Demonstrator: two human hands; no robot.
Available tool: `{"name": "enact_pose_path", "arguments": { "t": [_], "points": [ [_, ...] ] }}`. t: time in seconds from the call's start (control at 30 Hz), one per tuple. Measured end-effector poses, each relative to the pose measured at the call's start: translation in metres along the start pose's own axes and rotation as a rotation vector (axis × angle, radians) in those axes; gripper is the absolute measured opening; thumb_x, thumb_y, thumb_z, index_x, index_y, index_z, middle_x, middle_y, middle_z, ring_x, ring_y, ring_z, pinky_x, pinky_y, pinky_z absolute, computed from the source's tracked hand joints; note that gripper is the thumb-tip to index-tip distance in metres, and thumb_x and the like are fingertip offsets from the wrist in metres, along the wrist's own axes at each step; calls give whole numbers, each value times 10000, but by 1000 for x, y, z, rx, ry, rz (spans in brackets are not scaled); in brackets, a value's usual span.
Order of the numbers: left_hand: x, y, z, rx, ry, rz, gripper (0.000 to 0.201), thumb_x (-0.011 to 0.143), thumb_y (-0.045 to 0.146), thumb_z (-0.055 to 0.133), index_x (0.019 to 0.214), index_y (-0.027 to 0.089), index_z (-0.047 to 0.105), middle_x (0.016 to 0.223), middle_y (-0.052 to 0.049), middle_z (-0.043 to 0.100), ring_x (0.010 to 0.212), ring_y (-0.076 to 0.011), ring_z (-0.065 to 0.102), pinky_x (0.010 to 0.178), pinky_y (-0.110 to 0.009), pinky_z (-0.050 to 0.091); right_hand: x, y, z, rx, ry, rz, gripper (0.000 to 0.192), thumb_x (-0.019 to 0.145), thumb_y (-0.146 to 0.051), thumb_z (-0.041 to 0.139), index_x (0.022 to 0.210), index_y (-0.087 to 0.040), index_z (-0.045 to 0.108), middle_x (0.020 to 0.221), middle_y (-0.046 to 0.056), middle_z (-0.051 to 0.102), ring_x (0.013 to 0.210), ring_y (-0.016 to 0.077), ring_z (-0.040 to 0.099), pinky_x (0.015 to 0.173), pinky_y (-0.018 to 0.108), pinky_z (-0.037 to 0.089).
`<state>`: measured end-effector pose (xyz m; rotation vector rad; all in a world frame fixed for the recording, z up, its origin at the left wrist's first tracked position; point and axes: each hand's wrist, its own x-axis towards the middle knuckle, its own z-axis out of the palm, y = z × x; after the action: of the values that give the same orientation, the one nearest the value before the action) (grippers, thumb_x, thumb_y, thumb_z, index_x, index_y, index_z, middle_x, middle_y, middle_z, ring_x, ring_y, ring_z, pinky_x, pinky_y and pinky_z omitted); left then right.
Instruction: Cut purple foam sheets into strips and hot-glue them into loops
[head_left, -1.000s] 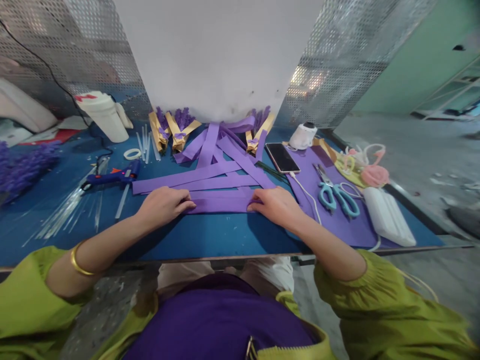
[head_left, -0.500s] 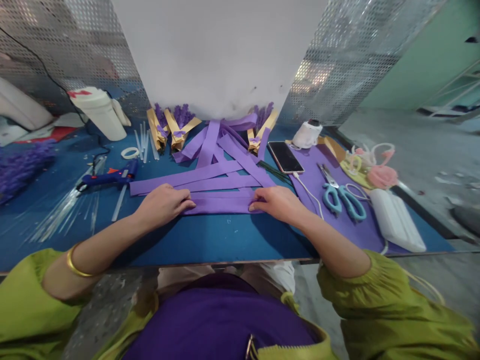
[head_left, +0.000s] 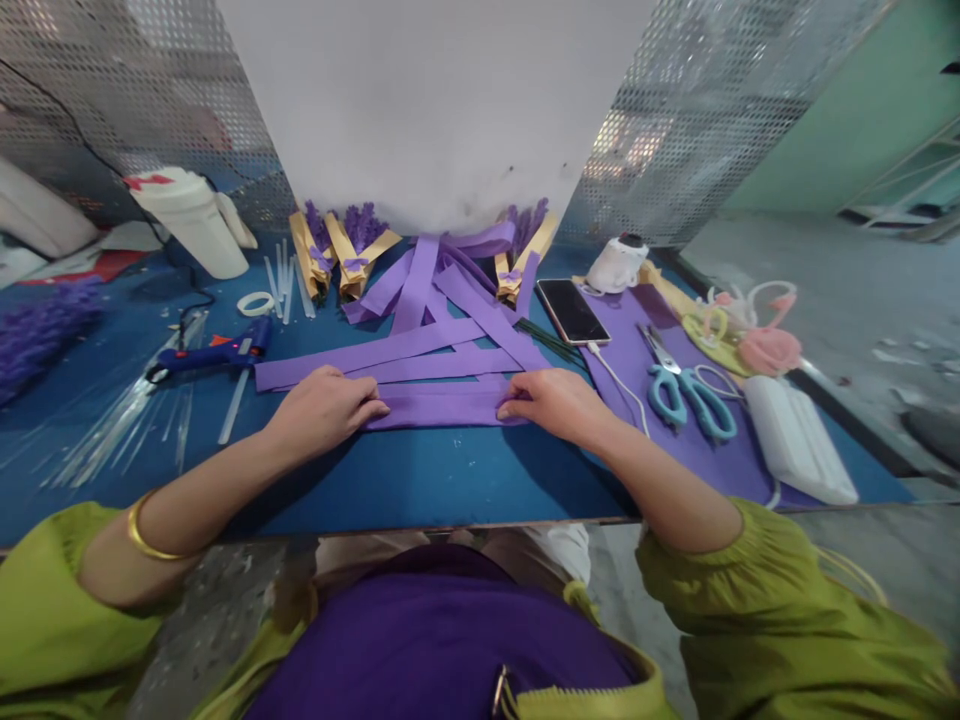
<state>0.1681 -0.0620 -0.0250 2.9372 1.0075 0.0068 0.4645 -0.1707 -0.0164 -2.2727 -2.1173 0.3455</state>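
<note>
A folded purple paper strip [head_left: 444, 407] lies along the near part of the blue table. My left hand [head_left: 324, 408] pinches its left end between thumb and fingers. At the other end, my right hand [head_left: 551, 404] pinches the strip the same way, so it is stretched flat between both hands. Just beyond it, more loose purple strips [head_left: 420, 292] lie crossed in a heap. Small lavender bouquets in tan wrapping stand at the back: two left of the heap, including one bouquet [head_left: 356, 265], and another bouquet [head_left: 517, 265] on the right.
Left of my hands lie a blue glue gun [head_left: 214, 355], clear glue sticks [head_left: 283, 280] and a tape ring [head_left: 256, 303]. To the right are a phone [head_left: 573, 312] with a cable, blue-handled scissors [head_left: 686, 392], a white power bank-like block [head_left: 799, 438] and a pink flower [head_left: 771, 350].
Both hands keep their pinch on the strip, which stays in nearly the same place. The view has shifted only slightly.
</note>
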Motion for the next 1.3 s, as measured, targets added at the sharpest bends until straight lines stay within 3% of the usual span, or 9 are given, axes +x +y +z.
{"name": "enact_pose_path", "arguments": {
  "t": [1.03, 1.2, 1.3],
  "points": [
    [0, 2, 2, 50, -13, 9, 347, 990, 454, 500, 795, 187, 609, 680, -40, 664, 695, -235, 614, 789, -376, 392, 3, 3, 2, -8, 25, 42, 278, 822, -492, 735, 840, -215, 725, 789, 31, 730, 780, 197, 638, 586, 269, 268],
    [-4, 5, 1, 115, 2, 5, 320, 991, 439, 502, 844, 180, 619, 737, -61, 695, 747, -245, 644, 827, -392, 400, 0, 5, 8, -48, 72, 8, 289, 848, -492, 724, 893, -208, 700, 810, 33, 736, 797, 212, 656, 641, 282, 303],
    [-8, 10, -1, 189, 70, 25, 280, 980, 415, 523, 918, 165, 630, 796, -86, 707, 799, -269, 662, 871, -427, 401, -2, 5, 12, -114, 194, -66, 356, 842, -465, 747, 1013, -165, 662, 893, 61, 732, 866, 239, 653, 752, 316, 352]
  ]
}}
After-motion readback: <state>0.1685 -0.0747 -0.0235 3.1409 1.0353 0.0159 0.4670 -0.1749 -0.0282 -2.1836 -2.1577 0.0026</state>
